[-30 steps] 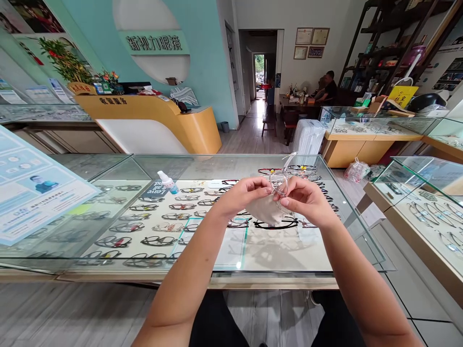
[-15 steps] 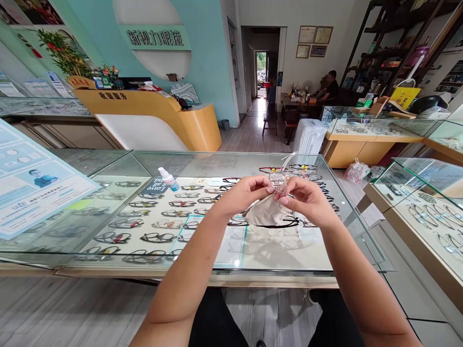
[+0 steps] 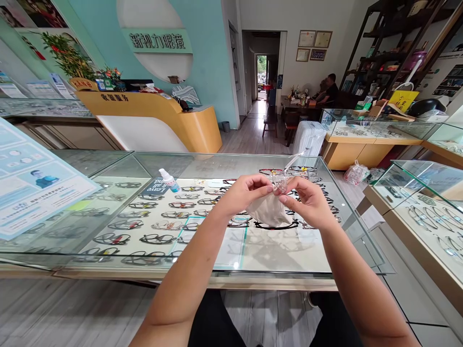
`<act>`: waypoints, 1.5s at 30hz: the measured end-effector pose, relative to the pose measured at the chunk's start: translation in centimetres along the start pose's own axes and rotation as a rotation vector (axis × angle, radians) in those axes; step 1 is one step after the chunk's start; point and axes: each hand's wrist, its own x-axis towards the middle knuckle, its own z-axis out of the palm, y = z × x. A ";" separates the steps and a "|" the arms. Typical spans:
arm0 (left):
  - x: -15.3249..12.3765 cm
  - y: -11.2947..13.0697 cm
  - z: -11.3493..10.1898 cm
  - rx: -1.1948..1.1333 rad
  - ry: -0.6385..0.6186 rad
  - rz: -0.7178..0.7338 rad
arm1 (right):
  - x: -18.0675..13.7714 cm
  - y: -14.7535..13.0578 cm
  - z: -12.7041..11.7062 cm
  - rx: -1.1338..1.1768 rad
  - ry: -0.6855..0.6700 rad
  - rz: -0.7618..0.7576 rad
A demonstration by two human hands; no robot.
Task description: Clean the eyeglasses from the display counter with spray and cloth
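Above the glass showcase, both my hands meet around a pair of clear eyeglasses (image 3: 279,180) and a pale cloth (image 3: 266,211). My left hand (image 3: 246,193) is closed, its thumb and fingers pinching the cloth by the rim of the glasses. Opposite it, my right hand (image 3: 308,201) grips the glasses between thumb and fingers, close to the cloth's upper edge. One thin temple arm sticks up toward the back right. The cloth hangs below the fingers, and its folds and my fingertips hide part of the frame.
Rows of eyeglass frames (image 3: 157,238) lie inside the glass showcase (image 3: 202,164). A spray bottle (image 3: 169,180) stands on its top, and a blue-white leaflet (image 3: 39,180) is at left. More showcases (image 3: 419,193) stand at right. A person (image 3: 330,89) sits at a table behind.
The eyeglasses have tilted and dropped slightly between my fingers, so the lens shows less face-on. Their temple arm now leans further right. The cloth has shifted slightly right.
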 end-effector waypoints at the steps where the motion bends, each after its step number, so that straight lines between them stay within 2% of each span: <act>1: 0.0 0.0 0.0 -0.007 0.005 -0.005 | 0.0 0.0 0.1 -0.006 0.004 -0.008; 11: 0.0 0.6 0.2 -0.099 0.036 0.008 | -0.1 0.3 0.7 0.035 0.063 -0.082; 17: -0.1 0.7 0.2 -0.067 0.039 -0.012 | -0.2 0.8 0.8 0.070 0.066 -0.111; 27: 0.1 0.2 0.2 -0.043 0.024 -0.022 | -0.1 0.8 0.9 -0.027 0.049 -0.145; 39: 0.0 0.0 -0.1 -0.049 -0.040 -0.051 | -0.1 0.5 0.9 0.022 0.037 -0.119; 45: 0.1 -0.4 -0.7 -0.145 -0.152 -0.054 | -0.3 0.7 0.7 -0.077 0.081 -0.114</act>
